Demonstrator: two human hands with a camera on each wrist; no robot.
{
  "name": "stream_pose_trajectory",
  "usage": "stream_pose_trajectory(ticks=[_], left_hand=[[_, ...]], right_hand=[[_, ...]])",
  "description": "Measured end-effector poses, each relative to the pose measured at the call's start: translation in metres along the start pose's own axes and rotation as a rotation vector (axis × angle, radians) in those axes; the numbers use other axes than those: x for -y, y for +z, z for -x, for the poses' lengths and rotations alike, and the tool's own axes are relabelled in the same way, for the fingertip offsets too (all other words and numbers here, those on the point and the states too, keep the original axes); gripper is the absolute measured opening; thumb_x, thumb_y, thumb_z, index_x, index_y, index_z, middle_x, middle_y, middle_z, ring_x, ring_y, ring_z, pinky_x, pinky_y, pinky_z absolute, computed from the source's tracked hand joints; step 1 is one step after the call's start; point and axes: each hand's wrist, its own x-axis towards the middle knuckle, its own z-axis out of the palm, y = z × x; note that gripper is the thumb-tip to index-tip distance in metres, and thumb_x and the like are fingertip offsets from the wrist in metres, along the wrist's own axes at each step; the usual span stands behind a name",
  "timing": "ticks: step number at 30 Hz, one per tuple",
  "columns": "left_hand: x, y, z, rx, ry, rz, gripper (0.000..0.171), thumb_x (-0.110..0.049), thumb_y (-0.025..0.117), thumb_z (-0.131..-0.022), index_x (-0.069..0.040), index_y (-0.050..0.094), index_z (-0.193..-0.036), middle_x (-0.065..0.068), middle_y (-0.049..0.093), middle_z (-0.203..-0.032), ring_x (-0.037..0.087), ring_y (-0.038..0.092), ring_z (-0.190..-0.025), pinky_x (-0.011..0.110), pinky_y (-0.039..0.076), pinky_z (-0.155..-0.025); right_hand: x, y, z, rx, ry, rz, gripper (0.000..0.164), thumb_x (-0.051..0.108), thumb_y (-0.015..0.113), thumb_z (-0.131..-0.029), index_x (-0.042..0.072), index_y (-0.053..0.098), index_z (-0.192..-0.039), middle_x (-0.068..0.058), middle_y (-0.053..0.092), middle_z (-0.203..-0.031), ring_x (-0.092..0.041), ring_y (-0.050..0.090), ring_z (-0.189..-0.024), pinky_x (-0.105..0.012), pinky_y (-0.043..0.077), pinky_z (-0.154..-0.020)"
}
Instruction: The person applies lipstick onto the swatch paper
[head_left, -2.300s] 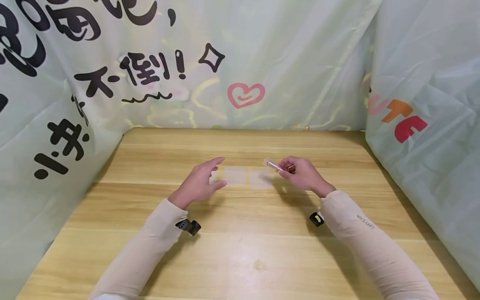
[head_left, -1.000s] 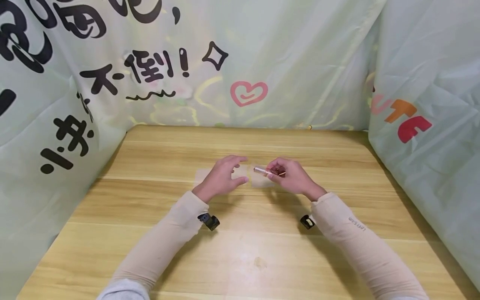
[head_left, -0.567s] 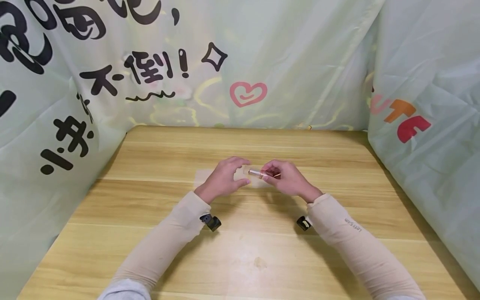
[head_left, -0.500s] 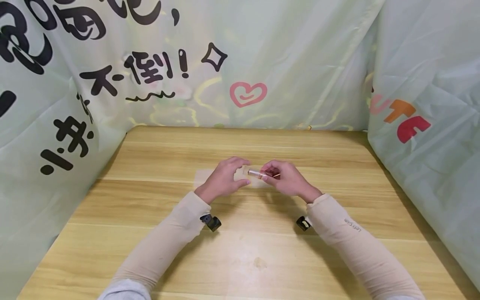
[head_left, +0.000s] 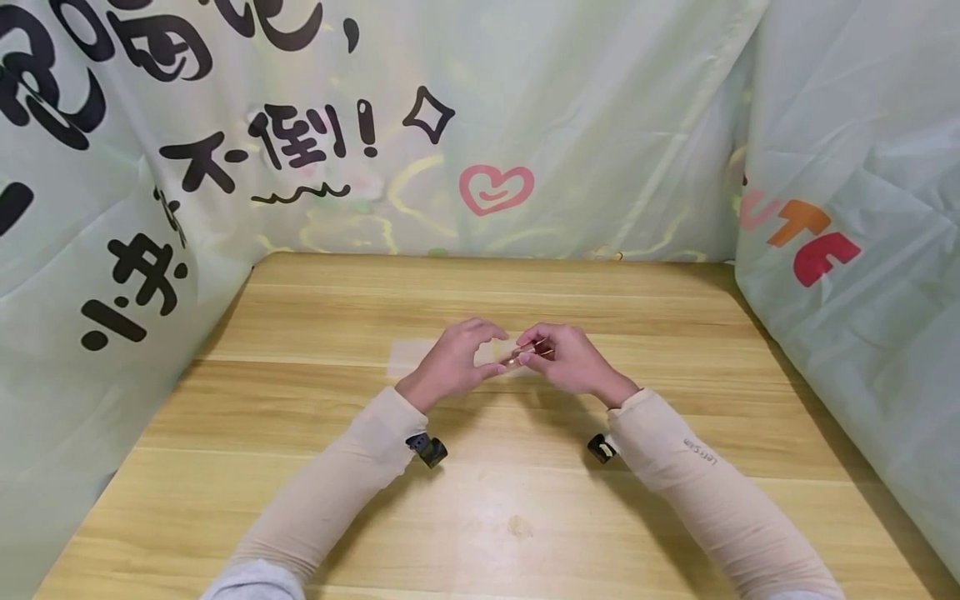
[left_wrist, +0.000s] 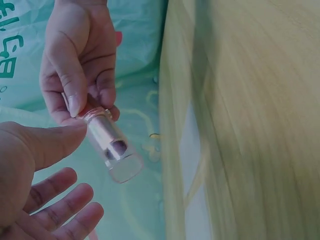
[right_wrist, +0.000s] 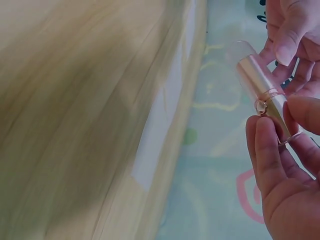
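Tube (right_wrist: 260,80) of rose-gold metal with a clear cap (left_wrist: 126,169) is pinched by the right hand (head_left: 567,358) above the pale wood-grained table (head_left: 525,450); the left hand (head_left: 453,360) is held spread beside it, thumb contact indeterminate.

Two hands (head_left: 453,362) (head_left: 572,358), one shiny tube (right_wrist: 265,86). Two black wrist cameras (head_left: 429,450) (head_left: 602,448), one counter (head_left: 637,308), at least two pale patches (head_left: 407,357).

The slim pinkish-gold cylinder (right_wrist: 256,77) looks like glossy metal, its clear tubular cap (left_wrist: 127,169) like smooth plastic. The pale-brown wood-grained tabletop (head_left: 517,467) is smooth with a soft sheen. The pale-green printed backdrop (head_left: 615,125) is creased, faintly shiny cloth; the beige sleeves (head_left: 315,492) are matt, wrinkled fabric.
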Motion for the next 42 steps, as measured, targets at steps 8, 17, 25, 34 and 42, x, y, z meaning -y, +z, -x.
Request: stream_pose_trajectory(ticks=[8, 17, 25, 34, 42], left_hand=[[-0.0012, 0.0012, 0.0004, 0.004, 0.018, -0.006, 0.041, -0.011, 0.083, -0.078, -0.004, 0.066, -0.114, 0.011, 0.065, -0.113, 0.030, 0.062, -0.100, 0.038, 0.051, -0.087], [-0.0010, 0.0037, 0.0026, -0.019, 0.044, -0.035, 0.034, -0.010, 0.083, -0.077, -0.004, 0.067, -0.107, 0.008, 0.067, -0.105, 0.021, 0.062, -0.090, 0.030, 0.052, -0.077], [-0.0026, 0.0039, 0.0054, -0.072, 0.084, -0.075, 0.028, -0.010, 0.083, -0.077, -0.004, 0.067, -0.100, 0.006, 0.068, -0.099, 0.017, 0.063, -0.088, 0.028, 0.053, -0.077], [-0.0013, 0.0039, 0.0062, -0.115, 0.160, -0.133, 0.024, -0.007, 0.083, -0.077, -0.004, 0.068, -0.095, 0.004, 0.068, -0.094, 0.015, 0.063, -0.085, 0.025, 0.053, -0.076], [-0.0018, 0.0020, 0.0062, -0.124, 0.191, -0.134, 0.020, -0.006, 0.083, -0.076, -0.004, 0.071, -0.093, 0.003, 0.068, -0.089, 0.014, 0.063, -0.079, 0.021, 0.052, -0.070]], right_hand=[[0.0029, 0.0033, 0.0008, -0.037, 0.018, -0.043, 0.013, 0.007, 0.067, -0.091, -0.001, 0.065, -0.102, -0.009, 0.069, -0.091, -0.020, 0.065, -0.081, -0.030, 0.055, -0.068], [0.0039, 0.0077, 0.0026, -0.089, 0.052, -0.122, 0.011, 0.005, 0.067, -0.091, 0.000, 0.063, -0.100, -0.009, 0.066, -0.088, -0.019, 0.062, -0.074, -0.027, 0.051, -0.061], [0.0066, 0.0079, 0.0050, -0.103, 0.081, -0.180, 0.012, 0.004, 0.066, -0.091, 0.000, 0.063, -0.101, -0.010, 0.066, -0.092, -0.032, 0.065, -0.082, -0.031, 0.054, -0.068], [0.0073, 0.0093, 0.0056, -0.104, 0.124, -0.298, 0.012, 0.003, 0.065, -0.092, -0.002, 0.062, -0.102, -0.014, 0.065, -0.096, -0.047, 0.063, -0.092, -0.055, 0.053, -0.080], [0.0059, 0.0092, 0.0069, -0.105, 0.122, -0.324, 0.011, 0.001, 0.064, -0.092, -0.004, 0.061, -0.101, -0.016, 0.064, -0.095, -0.048, 0.063, -0.092, -0.056, 0.052, -0.082]])
